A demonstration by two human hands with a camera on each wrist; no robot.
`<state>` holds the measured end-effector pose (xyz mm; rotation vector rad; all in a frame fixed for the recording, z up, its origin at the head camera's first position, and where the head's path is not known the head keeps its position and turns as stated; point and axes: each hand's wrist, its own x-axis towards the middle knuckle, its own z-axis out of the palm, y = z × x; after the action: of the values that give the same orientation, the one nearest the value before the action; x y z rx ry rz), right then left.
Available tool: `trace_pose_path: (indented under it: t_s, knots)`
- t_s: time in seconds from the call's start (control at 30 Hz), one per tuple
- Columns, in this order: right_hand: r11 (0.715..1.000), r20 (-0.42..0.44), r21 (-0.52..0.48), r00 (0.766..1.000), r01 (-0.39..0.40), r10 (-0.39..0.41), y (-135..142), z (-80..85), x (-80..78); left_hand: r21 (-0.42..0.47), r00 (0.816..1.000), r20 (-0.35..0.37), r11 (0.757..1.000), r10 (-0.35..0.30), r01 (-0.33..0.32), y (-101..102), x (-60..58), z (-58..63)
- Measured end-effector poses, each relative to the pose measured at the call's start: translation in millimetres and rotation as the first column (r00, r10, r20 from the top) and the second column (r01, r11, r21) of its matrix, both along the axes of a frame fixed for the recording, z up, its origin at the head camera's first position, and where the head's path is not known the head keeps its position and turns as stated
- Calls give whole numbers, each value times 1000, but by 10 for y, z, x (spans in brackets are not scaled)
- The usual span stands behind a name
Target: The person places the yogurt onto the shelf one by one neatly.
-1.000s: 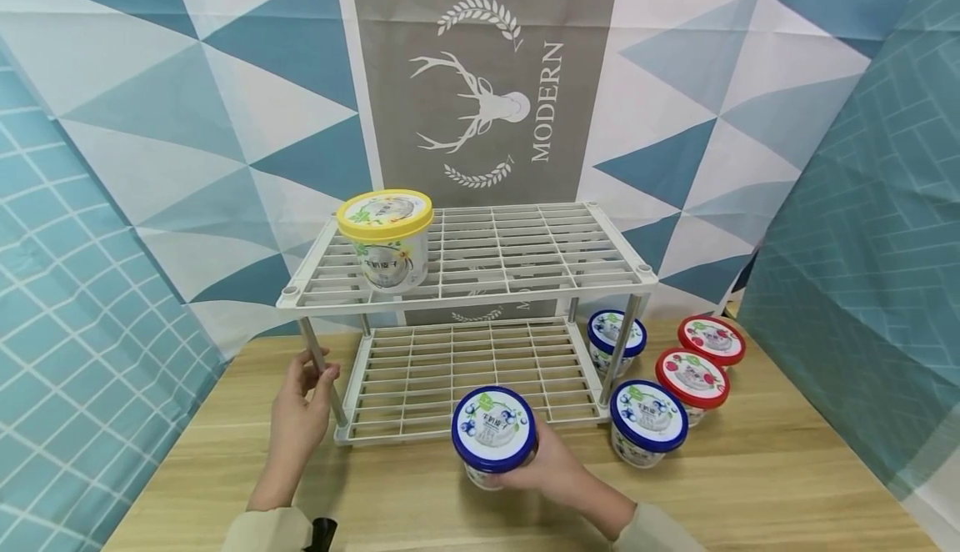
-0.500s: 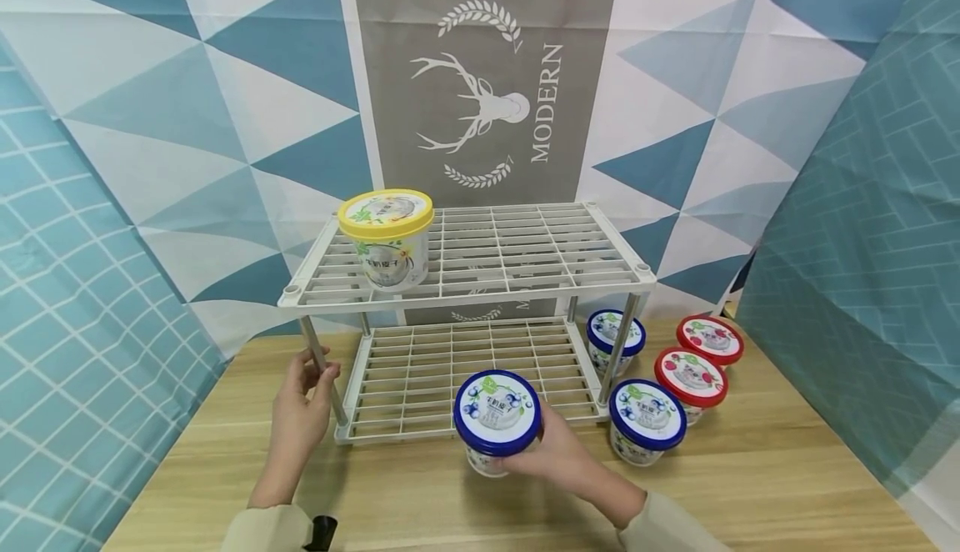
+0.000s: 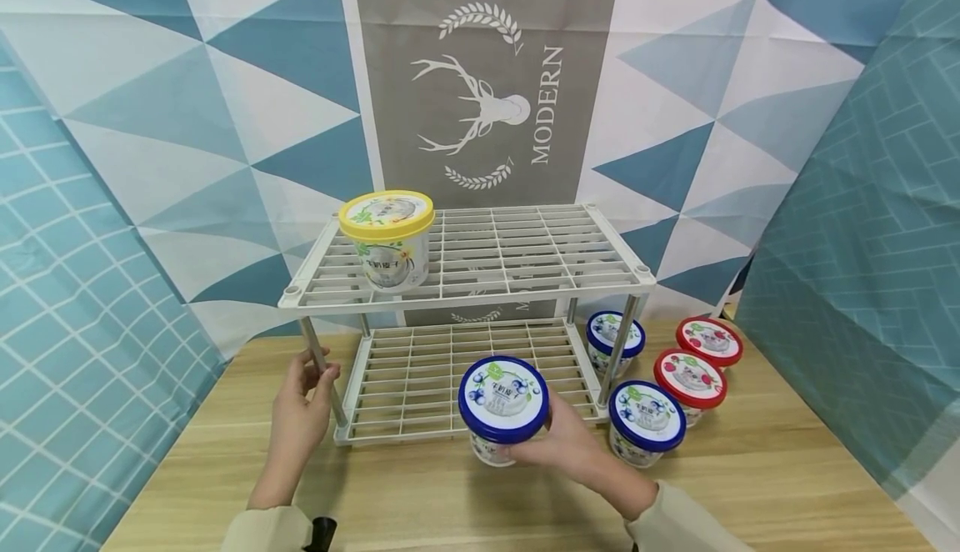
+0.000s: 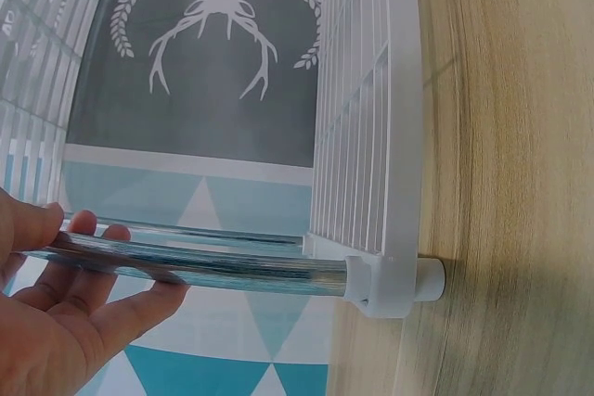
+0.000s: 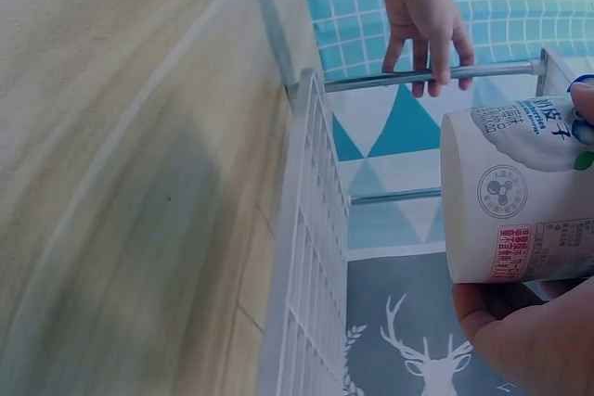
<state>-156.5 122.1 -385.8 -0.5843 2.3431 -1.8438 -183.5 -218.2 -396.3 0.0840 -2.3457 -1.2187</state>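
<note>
My right hand [image 3: 562, 444] holds a white tub with a blue lid [image 3: 504, 398] from its right side, in front of the rack's lower shelf. The right wrist view shows the side of this tub [image 5: 520, 192] above the wooden surface, with fingers around it. At the left, my left hand [image 3: 302, 398] grips the front left metal post [image 3: 322, 368] of a two-tier white rack [image 3: 517, 295]. Up close, the left wrist view shows thumb and fingers on both sides of that post [image 4: 232, 268]. A yellow-lidded tub [image 3: 390, 243] stands on the upper shelf at the left.
Right of the rack stand a blue-lidded tub [image 3: 647, 419] in front, another blue-lidded tub [image 3: 611, 339] behind the right post, and two red-lidded tubs [image 3: 692, 377]. Patterned cloth [image 3: 487, 77] hangs behind the wooden table [image 3: 405, 502].
My right hand has raised the blue-lidded tub and brought it slightly right and toward the rack. The left hand has stayed on the post.
</note>
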Motion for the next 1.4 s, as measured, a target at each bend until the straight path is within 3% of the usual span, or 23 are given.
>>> trace_pose_path:
  t_s: [0.87,1.4]
  knots:
    - [996,-88,20,992,-83,85,67,300,1,11,1000,26,1000,-4,4,-6,7,9]
    - [995,-101,34,990,-91,94,93,528,53,13,1000,-10,1000,-8,9,-1,7,-6]
